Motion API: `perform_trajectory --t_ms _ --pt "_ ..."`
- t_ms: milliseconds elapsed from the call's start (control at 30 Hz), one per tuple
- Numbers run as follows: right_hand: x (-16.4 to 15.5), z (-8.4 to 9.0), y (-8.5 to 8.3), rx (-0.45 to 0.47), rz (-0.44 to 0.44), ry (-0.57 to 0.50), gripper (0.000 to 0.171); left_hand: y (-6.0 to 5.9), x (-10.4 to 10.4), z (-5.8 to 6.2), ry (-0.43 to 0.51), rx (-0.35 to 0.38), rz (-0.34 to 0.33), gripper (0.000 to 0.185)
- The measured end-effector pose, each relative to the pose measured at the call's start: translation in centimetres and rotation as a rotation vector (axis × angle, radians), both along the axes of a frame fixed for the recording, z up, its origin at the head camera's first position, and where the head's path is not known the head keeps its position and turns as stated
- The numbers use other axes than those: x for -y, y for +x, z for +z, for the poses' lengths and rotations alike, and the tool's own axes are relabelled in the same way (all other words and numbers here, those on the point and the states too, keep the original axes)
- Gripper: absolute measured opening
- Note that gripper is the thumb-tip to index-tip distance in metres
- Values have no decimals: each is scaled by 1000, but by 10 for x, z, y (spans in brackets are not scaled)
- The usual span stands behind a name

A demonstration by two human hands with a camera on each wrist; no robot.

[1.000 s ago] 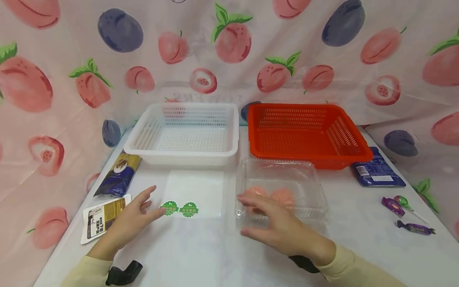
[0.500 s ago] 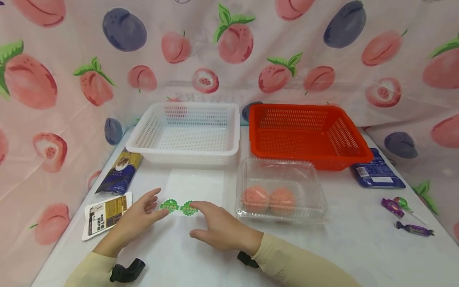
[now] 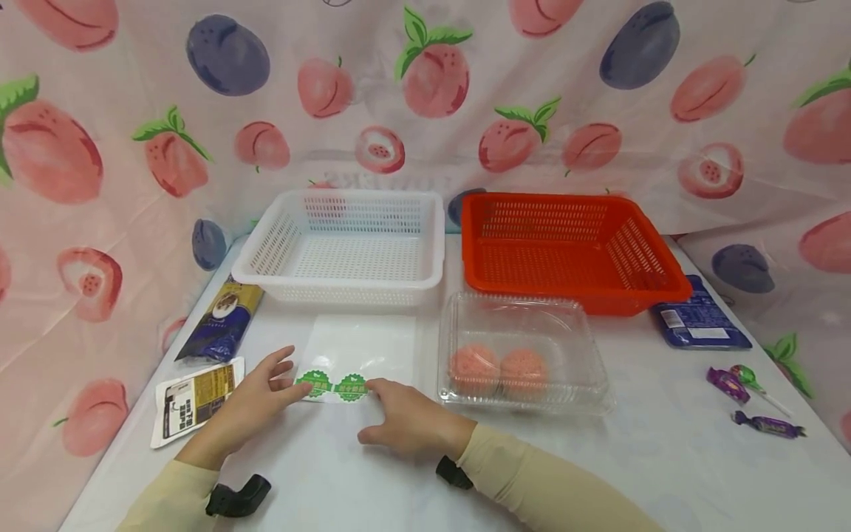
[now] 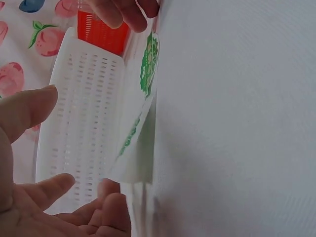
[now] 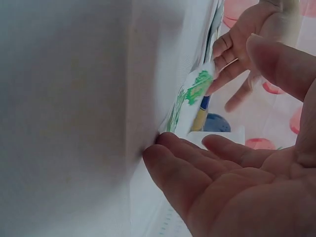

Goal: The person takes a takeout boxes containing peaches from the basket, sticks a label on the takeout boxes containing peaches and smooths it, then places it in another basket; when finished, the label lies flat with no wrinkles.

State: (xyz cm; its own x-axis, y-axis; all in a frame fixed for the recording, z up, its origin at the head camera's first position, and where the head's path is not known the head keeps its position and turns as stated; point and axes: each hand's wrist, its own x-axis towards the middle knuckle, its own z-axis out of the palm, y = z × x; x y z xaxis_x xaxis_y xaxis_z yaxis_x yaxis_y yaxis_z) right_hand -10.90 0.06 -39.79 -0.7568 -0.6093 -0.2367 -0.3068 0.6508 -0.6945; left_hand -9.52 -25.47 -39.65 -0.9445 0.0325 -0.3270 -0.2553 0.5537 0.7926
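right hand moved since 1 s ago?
Yes. The right hand has gone left, away from the clear clamshell box, which stays put, and its fingers now touch the sticker sheet by the green stickers.

The table cover (image 3: 372, 480) is matt white cloth with a fine weave. Both baskets, white (image 3: 342, 247) and orange (image 3: 565, 247), are perforated plastic. The lidded box (image 3: 525, 355) is clear glossy plastic; the sticker sheet (image 3: 359, 358) looks slick, its green labels (image 3: 332, 386) printed paper.
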Motion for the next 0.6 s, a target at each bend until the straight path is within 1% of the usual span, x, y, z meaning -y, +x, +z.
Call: perform_trajectory --t_ms 67,133,300,367,467,533,600 --pt "0 -1 0 3 -4 -3 73 -2 0 -1 17 0 4 88" --pt "0 -2 -1 3 -4 -3 74 -3 -1 -3 32 -6 -9 83" --pt "-1 0 -2 7 -10 -10 74 -4 -7 -9 52 -34 -61 63" --pt "-1 2 -2 -4 -14 -36 72 -6 -9 -10 50 -49 -60 55" --pt "-2 8 -2 -59 -21 -97 70 -5 -11 -6 52 -82 -36 49" --pt "-3 13 -2 -119 -26 -146 67 -3 -11 0 65 -105 -12 46" --pt "-4 18 -2 -188 -41 -193 64 -1 -11 7 101 -131 -2 46"
